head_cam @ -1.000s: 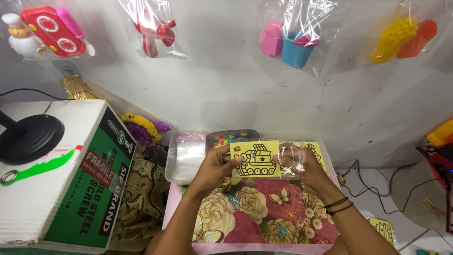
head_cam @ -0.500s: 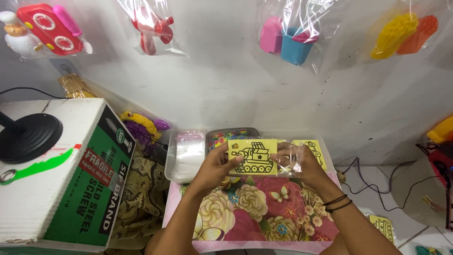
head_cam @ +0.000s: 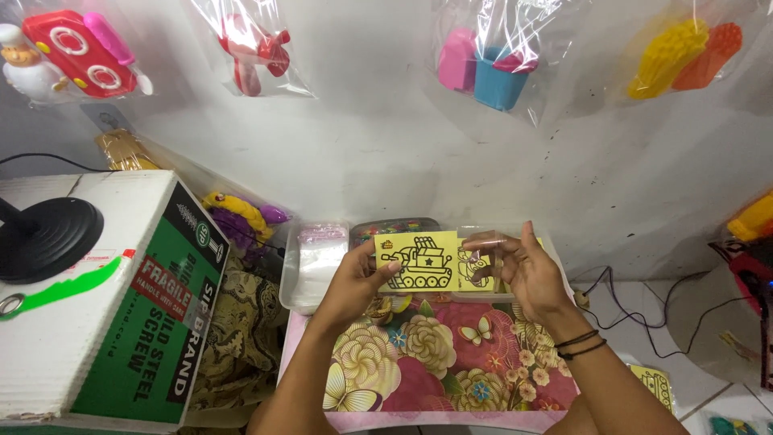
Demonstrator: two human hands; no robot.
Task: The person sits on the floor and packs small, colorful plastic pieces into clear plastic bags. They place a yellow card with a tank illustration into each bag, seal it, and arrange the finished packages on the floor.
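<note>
Person seated at a low surface covered with a flowered cloth [head_cam: 435,362], both bare hands raised over its far edge.

Left hand [head_cam: 354,282]: fingers closed in a pinch on a yellow card [head_cam: 417,261] printed with a black outline drawing of a tank. Thumb tip lies on the card's lower left face, the other fingers curl behind its left edge. The card stands nearly upright, face toward the person, its bulk stretching rightward away from those fingertips.

Right hand [head_cam: 525,272]: fingers half spread, loosely bent, palm turned inward. Its fingertips meet a second yellow card [head_cam: 473,269], which peeks out behind the right edge of the first. This one sits between the thumb and forefinger; whether it is truly gripped or only touched, I cannot tell. Two dark bands ring the right wrist.

Just beyond the fingertips of both hands, a clear plastic tray [head_cam: 299,290] holds a stack of small clear bags [head_cam: 320,251]. A dark tray of coloured bits shows just above the tank card's top edge.

Well to the left of the left hand: a green and white cardboard box [head_cam: 121,322] with a black round base [head_cam: 47,238] on top. On the wall above, bagged plastic toys [head_cam: 72,50] hang. A dark cable [head_cam: 636,322] trails on the floor right of the right wrist.
</note>
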